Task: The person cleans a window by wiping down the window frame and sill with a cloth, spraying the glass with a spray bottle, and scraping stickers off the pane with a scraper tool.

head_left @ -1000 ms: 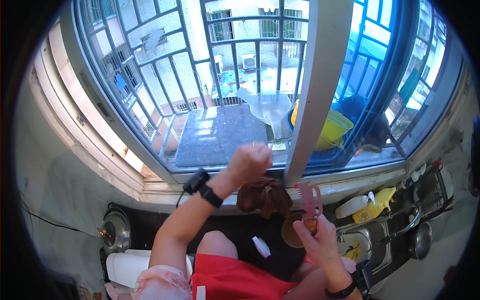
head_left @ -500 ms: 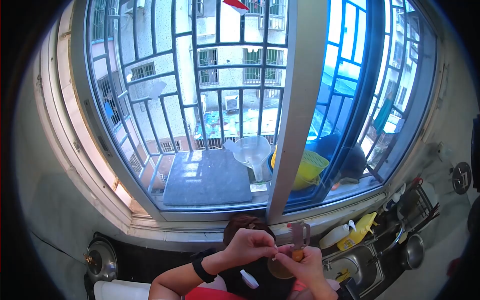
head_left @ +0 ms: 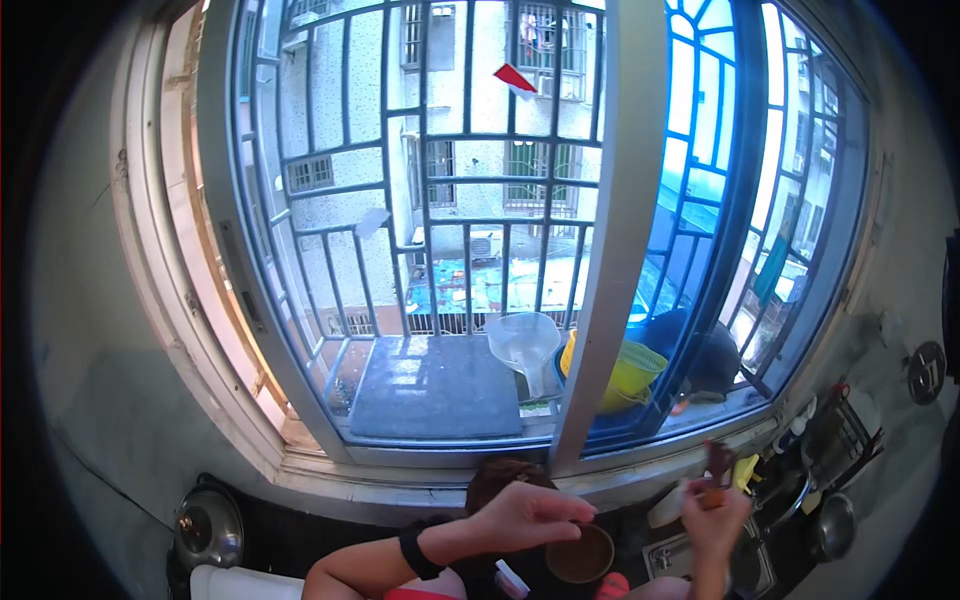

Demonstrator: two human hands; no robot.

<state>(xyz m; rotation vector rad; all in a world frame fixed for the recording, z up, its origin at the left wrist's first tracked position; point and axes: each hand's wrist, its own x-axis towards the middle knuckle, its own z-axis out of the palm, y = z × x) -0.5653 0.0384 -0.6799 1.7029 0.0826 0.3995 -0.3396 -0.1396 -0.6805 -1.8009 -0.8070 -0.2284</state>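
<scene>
My left hand (head_left: 522, 518), a dark band on its wrist, reaches rightward with fingers extended, thumb apart, and no object visible in it. A brown round bowl (head_left: 580, 556) sits just below its fingertips. Off to the right, my right hand (head_left: 716, 520) is raised and closed around an orange-handled kitchen tool (head_left: 719, 465). The tool's flat, dark reddish-brown head points up; its exact kind is blurred. A small white object (head_left: 511, 578) lies left of the bowl. Behind my left hand is a dark brown rounded thing (head_left: 505, 478).
A lidded metal pot (head_left: 212, 525) stands at the left. To the right are a sink (head_left: 662, 556), a yellow bottle (head_left: 745, 474) and a metal pan (head_left: 833, 526). The barred window (head_left: 575, 455) spans the back, with a clear dipper (head_left: 525, 345) and yellow basket (head_left: 636, 372) beyond it.
My hands, close together before, have parted. The right hand moved rightward and up with the orange-handled tool; the left hand's pinch has loosened. The view has tilted up, and the bowl shows more fully.
</scene>
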